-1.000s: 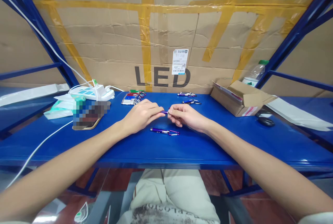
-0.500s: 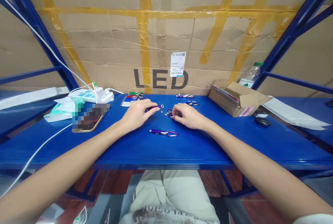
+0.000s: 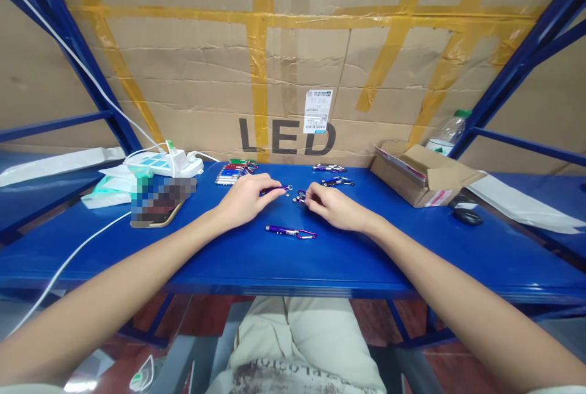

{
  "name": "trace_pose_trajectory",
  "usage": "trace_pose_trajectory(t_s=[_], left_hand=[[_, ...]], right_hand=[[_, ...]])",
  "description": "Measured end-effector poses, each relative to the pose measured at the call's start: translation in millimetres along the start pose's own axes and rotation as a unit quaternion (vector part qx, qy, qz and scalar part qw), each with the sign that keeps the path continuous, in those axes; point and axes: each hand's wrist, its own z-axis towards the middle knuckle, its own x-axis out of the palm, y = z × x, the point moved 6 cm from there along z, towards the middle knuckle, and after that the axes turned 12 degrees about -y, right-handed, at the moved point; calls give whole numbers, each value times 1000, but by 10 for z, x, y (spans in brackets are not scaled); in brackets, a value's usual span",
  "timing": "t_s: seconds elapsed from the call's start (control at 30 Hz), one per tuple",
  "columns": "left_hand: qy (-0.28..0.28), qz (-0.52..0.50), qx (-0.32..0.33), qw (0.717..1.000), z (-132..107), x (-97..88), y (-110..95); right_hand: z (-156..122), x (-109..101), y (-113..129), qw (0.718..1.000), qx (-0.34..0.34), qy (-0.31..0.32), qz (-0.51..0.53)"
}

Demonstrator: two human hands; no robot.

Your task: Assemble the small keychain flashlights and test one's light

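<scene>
L hand (image 3: 245,199) pinching purple torch body (image 3: 274,189), low over blue bench (image 3: 320,260) | R hand (image 3: 332,206) fingertips closed on end cap w/ clip (image 3: 301,196) | tip: keep body level, small loose bits (image 3: 293,195) between hands | spare torch (image 3: 289,232) nearer | carton (image 3: 284,77) reads "LED"

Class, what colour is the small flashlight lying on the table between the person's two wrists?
Purple, with a silver middle band; the flashlight shows best in the head view.
</scene>
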Motion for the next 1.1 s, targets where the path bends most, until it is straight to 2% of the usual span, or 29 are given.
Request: trace_pose_trajectory(t_s=[0.33,0.53,0.8,0.97,1.1], left_hand=[[18,-11,-19,1000,-8,20,4],[28,-14,-22,999,-4,23,8],[32,-20,-27,999,-17,47,38],[41,-26,-30,998,-16,47,30],[58,-50,-60,995,-22,67,46]], right_hand=[[-21,-2,45,999,-15,0,28],[-28,16,59,999,-42,0,9],[-15,29,20,1000,-9,-4,29],[-25,-27,63,999,-24,-1,21],[-50,-24,104,999,-43,-5,11]])
